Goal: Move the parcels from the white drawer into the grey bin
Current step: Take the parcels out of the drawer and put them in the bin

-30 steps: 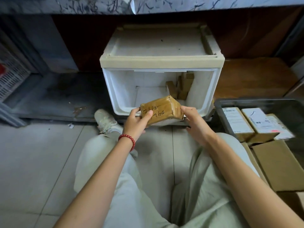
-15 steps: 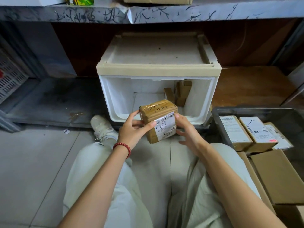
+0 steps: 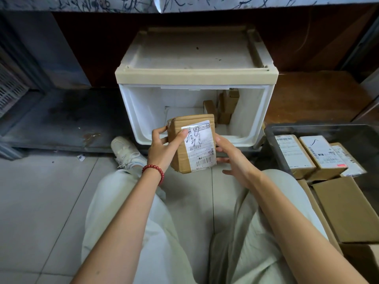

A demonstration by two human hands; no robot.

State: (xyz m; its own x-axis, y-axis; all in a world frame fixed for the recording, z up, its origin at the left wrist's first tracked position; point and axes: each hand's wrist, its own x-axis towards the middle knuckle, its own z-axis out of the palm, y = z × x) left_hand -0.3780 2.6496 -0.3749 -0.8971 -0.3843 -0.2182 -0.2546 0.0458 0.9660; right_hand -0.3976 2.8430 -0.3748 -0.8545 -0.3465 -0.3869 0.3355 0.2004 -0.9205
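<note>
While the left hand (image 3: 162, 149) grips the parcel (image 3: 192, 144) — thumb (image 3: 182, 134) on its label (image 3: 202, 152), fingers (image 3: 159, 132) curled round its left edge — the right hand (image 3: 231, 158) cups its right side. It hangs just before the drawer (image 3: 196, 74), left of the bin (image 3: 307, 125), where 3 boxes (image 3: 320, 152) lie.

The print on the label (image 3: 200, 148) of the held parcel (image 3: 178, 148) was way too small to read; only a black scribble came through. The right hand (image 3: 231, 158) had its fingertips tucked behind that parcel, so I couldn't tell if it gripped or just touched. The back parcels (image 3: 229, 103) in the white drawer (image 3: 139, 111) were half blocked by the held one and sat in shadow (couldn't get a count). The grey bin (image 3: 271, 140) ran off the right edge, same for the cardboard box (image 3: 346, 208) beside it. A slatted crate (image 3: 10, 89) got clipped at the left.
</note>
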